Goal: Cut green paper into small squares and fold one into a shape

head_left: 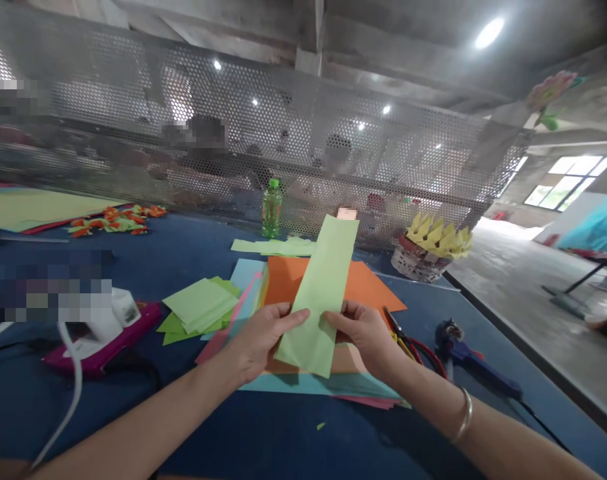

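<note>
A long light-green paper strip (320,290) is held up in front of me, tilted with its far end leaning right. My left hand (263,340) pinches its left edge between thumb and fingers. On the opposite edge, my right hand (366,330) grips the strip the same way. Beneath both hands lies a stack of coloured sheets, with an orange sheet (376,287) on top and a light-blue sheet (303,383) showing at the front. Scissors (418,347) with red and yellow handles lie partly hidden behind my right hand and forearm.
Green paper squares (202,305) lie left of the stack, cut strips (268,247) behind it. A green bottle (272,208) stands near the perforated metal screen (303,140). A glue gun (478,363) and basket (423,250) are right; a magenta power strip (98,347) is left.
</note>
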Demonstrator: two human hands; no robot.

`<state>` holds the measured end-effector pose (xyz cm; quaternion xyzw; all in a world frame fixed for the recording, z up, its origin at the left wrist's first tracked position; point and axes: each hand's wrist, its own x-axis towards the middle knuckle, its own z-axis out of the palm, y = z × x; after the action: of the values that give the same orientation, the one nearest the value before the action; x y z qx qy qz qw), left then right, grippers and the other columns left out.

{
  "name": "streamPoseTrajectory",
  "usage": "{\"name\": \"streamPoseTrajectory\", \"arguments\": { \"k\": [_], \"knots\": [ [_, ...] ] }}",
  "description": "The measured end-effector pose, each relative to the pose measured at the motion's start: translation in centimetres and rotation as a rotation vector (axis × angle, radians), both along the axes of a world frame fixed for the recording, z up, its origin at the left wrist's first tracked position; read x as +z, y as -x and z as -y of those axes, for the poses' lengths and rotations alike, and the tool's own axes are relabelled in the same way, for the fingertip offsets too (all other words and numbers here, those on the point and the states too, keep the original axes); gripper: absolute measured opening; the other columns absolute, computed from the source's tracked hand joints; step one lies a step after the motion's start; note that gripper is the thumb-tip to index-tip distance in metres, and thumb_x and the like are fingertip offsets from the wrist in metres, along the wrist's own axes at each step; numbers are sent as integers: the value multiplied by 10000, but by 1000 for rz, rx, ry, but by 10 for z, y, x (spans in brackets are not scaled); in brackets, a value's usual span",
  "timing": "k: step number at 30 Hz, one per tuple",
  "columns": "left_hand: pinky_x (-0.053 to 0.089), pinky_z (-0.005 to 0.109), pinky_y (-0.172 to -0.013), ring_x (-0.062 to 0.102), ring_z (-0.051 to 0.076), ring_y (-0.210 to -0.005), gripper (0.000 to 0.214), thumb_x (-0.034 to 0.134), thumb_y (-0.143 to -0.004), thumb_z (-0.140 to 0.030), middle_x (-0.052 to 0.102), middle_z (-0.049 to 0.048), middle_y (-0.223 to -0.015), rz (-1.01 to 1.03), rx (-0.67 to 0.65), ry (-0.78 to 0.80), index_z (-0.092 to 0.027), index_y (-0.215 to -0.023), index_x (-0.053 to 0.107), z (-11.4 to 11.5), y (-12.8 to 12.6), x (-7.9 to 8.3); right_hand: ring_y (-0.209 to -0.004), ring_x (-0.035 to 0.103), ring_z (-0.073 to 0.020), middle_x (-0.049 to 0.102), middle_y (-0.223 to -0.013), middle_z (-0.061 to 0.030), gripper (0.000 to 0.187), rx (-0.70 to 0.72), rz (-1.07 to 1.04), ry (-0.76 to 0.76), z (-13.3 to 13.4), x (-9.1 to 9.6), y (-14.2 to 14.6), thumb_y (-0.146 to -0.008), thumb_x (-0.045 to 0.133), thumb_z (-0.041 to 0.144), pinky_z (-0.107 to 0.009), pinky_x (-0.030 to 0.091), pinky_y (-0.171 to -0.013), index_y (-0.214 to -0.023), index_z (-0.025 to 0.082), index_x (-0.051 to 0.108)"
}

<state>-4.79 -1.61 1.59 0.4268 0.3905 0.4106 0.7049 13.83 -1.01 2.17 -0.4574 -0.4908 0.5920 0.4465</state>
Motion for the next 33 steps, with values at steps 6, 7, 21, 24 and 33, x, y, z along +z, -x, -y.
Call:
{"name": "streamPoseTrajectory", "arguments": {
  "k": [6, 7, 21, 24, 33],
  "knots": [
    [537, 298, -663, 692, 201, -688, 421, 866, -612, -347, 761, 116, -881, 47, 66, 137, -108, -926, 717, 2, -3, -4, -656, 657, -174, 698, -703, -20, 405, -20, -64, -36, 11, -9, 4, -616, 841, 475, -324, 566, -678, -780, 142, 679],
    [534, 293, -650, 689, 197, -677, 422, 868, -607, -345, 762, 114, -870, 46, 61, 144, -107, -922, 720, 2, -3, -5, -648, 653, -170, 697, -701, -19, 401, -26, -65, -37, 12, -11, 4, -623, 838, 472, -322, 564, -677, -781, 141, 676],
    [542, 290, -591, 690, 205, -614, 362, 864, -593, -329, 758, 100, -754, -20, 38, 184, -96, -841, 741, 5, -2, -4, -718, 630, -200, 656, -785, -48, 367, 78, 869, -348, 29, 11, -72, -929, 454, 512, -318, 481, -658, -816, 200, 611],
    [551, 297, -593, 683, 196, -602, 323, 857, -602, -304, 753, 89, -730, -4, 34, 197, -96, -819, 741, 5, -2, -5, -795, 643, -267, 665, -883, -94, 233, -80, 1333, -475, 37, 2, -120, -916, 452, 380, -371, 455, -690, -895, 205, 604],
    [546, 318, -609, 687, 211, -643, 334, 858, -608, -324, 753, 99, -772, -19, 20, 158, -102, -829, 741, 3, 3, -9, -740, 669, -242, 694, -913, -86, 452, -87, 1360, -490, 36, -28, -157, -805, 480, 223, -337, 492, -662, -1252, 180, 526]
  ]
}}
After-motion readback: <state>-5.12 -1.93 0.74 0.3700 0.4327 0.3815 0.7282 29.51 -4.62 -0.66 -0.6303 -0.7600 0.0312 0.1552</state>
